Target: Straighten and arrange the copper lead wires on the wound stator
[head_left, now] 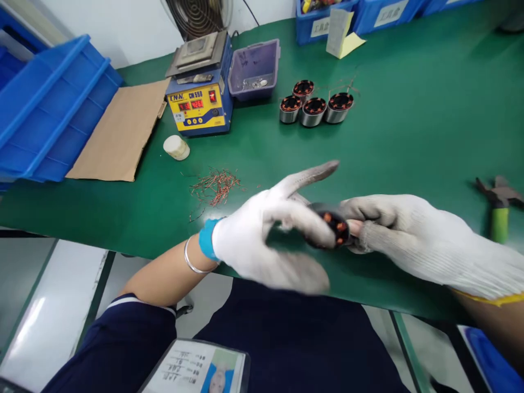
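Gloved right hand pinching dark copper-wound core; left hand splayed beside it, contact unclear; four similar cores farther back on green counter

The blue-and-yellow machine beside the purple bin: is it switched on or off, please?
Switched on: the machine shows lit red digits on its front.

Free room over the green tabletop beyond the right hand, between metal cylinders and pliers
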